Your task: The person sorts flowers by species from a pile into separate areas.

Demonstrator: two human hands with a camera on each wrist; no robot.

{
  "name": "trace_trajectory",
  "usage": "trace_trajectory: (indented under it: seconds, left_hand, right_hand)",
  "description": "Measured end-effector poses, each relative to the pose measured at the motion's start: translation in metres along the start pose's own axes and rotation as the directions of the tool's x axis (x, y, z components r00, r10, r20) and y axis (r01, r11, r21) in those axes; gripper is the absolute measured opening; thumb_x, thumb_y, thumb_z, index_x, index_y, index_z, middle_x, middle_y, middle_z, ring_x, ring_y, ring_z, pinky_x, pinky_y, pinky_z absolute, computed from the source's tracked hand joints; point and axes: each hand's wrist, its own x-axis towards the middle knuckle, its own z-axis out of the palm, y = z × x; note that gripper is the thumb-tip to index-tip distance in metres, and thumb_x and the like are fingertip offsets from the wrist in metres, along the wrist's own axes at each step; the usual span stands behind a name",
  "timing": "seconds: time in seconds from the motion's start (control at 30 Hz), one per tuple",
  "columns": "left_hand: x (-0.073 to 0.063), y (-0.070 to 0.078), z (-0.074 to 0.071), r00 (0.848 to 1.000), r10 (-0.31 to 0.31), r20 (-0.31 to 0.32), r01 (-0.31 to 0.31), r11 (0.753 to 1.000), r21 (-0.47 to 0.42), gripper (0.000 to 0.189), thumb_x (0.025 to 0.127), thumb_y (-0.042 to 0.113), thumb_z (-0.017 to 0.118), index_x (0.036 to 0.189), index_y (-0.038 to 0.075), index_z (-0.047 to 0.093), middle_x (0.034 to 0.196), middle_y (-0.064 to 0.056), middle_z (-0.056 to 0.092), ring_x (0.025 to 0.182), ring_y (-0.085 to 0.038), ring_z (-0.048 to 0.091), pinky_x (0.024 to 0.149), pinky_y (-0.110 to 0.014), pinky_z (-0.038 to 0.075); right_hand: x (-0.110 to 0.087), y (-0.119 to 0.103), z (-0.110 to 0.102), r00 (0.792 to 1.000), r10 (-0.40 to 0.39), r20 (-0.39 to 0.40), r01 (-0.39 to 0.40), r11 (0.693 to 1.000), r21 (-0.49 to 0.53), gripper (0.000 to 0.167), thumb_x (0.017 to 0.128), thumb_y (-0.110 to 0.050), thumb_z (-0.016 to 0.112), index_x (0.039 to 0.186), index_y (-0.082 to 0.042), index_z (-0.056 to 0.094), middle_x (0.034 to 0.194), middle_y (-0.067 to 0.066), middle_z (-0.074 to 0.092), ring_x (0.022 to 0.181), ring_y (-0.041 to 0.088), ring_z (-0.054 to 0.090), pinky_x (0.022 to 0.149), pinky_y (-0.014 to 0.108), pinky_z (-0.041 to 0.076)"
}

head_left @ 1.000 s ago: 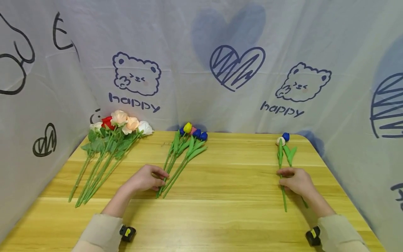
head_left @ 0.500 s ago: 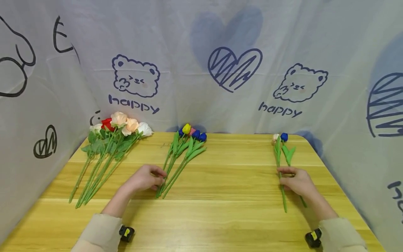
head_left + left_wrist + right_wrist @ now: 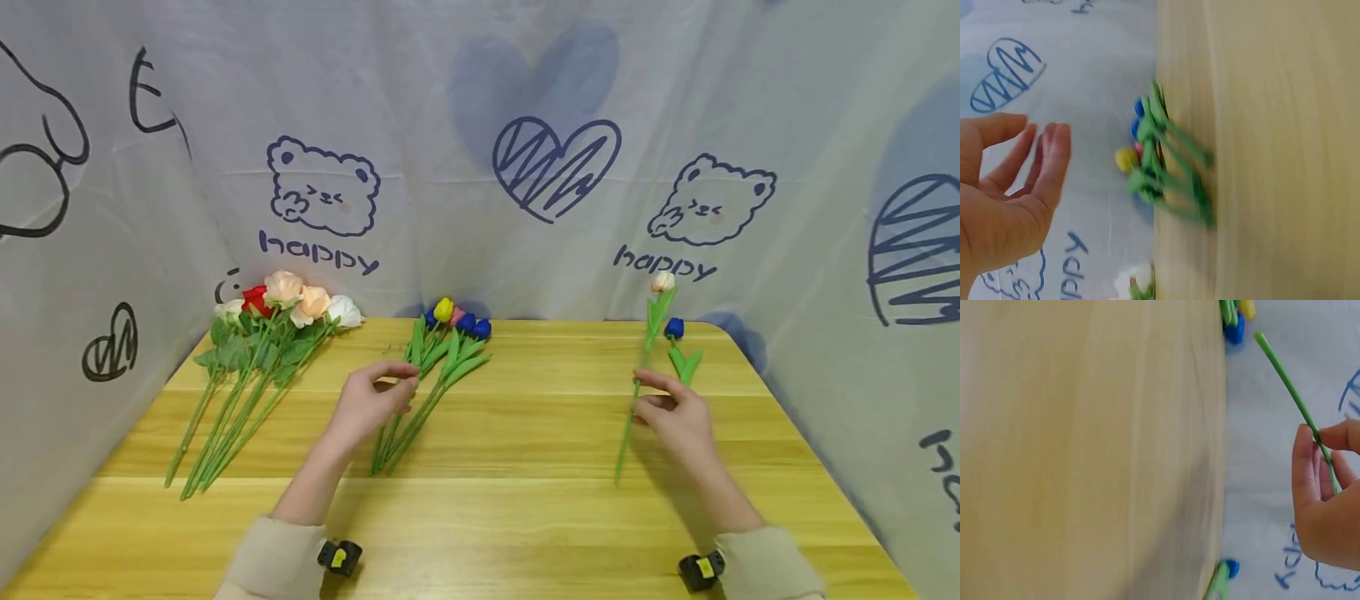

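Note:
In the head view my right hand [image 3: 681,421] pinches the stem of a pale, cream-white tulip [image 3: 662,282], which is raised above the table. The right wrist view shows the bare end of that green stem [image 3: 1285,378] sticking out past thumb and fingertips. A blue tulip [image 3: 674,327] lies on the table behind the right hand. My left hand [image 3: 372,404] hovers over a bunch of tulips [image 3: 453,358] with yellow, pink and blue heads. Seen from the left wrist, the left hand's fingers [image 3: 1054,156] are loosely bent with nothing between them and its thumb.
A bundle of roses [image 3: 283,288] in red, peach and white lies at the table's left. Behind the wooden table [image 3: 525,525] hangs a white cloth [image 3: 450,208] with drawn bears and hearts; it also encloses both sides.
My right hand has lifted the pale tulip off the table and moved left with it. The left hand has risen away from the tulip stems, upward and slightly right.

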Motion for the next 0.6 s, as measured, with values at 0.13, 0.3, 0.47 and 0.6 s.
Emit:
trace_trajectory:
  seconds: [0.13, 0.3, 0.47, 0.6]
  left_hand:
    - [0.003, 0.009, 0.025, 0.998, 0.051, -0.028, -0.054, 0.989, -0.137, 0.029, 0.103, 0.012, 0.066, 0.129, -0.002, 0.069, 0.125, -0.02, 0.065, 0.102, -0.026, 0.07, 0.091, -0.039, 0.061]
    - [0.007, 0.017, 0.058, 0.995, 0.097, 0.005, -0.094, 0.973, -0.211, 0.028, 0.102, 0.012, 0.068, 0.128, 0.001, 0.07, 0.124, -0.017, 0.068, 0.1, -0.022, 0.07, 0.09, -0.036, 0.061]
    - [0.009, 0.018, 0.084, 0.987, 0.137, 0.088, -0.116, 0.971, -0.209, 0.031, 0.101, 0.01, 0.068, 0.131, 0.006, 0.071, 0.127, -0.016, 0.068, 0.106, -0.032, 0.07, 0.09, -0.038, 0.061]
    - [0.009, 0.018, 0.098, 0.979, 0.155, 0.133, -0.134, 0.979, -0.154, 0.03, 0.1, 0.012, 0.069, 0.13, 0.009, 0.072, 0.128, -0.014, 0.069, 0.105, -0.036, 0.07, 0.089, -0.046, 0.06]
  right_hand:
    - [0.0, -0.007, 0.024, 0.999, 0.011, -0.032, -0.007, 0.991, 0.135, 0.046, 0.096, 0.002, 0.068, 0.142, -0.001, 0.061, 0.122, -0.008, 0.066, 0.093, 0.005, 0.067, 0.082, 0.029, 0.062]
    - [0.002, -0.017, 0.056, 0.997, 0.014, -0.077, 0.01, 0.954, 0.3, 0.043, 0.096, 0.007, 0.067, 0.138, -0.003, 0.063, 0.132, 0.005, 0.062, 0.094, 0.011, 0.068, 0.082, 0.027, 0.062]
    - [0.005, -0.024, 0.087, 0.995, -0.007, -0.101, 0.047, 0.915, 0.401, 0.044, 0.093, 0.011, 0.067, 0.135, -0.001, 0.063, 0.13, 0.007, 0.061, 0.095, 0.012, 0.068, 0.081, 0.027, 0.062]
    - [0.005, -0.029, 0.106, 0.996, -0.03, -0.087, 0.066, 0.895, 0.442, 0.044, 0.092, 0.013, 0.066, 0.135, 0.001, 0.063, 0.132, 0.012, 0.059, 0.094, 0.013, 0.068, 0.08, 0.028, 0.062]
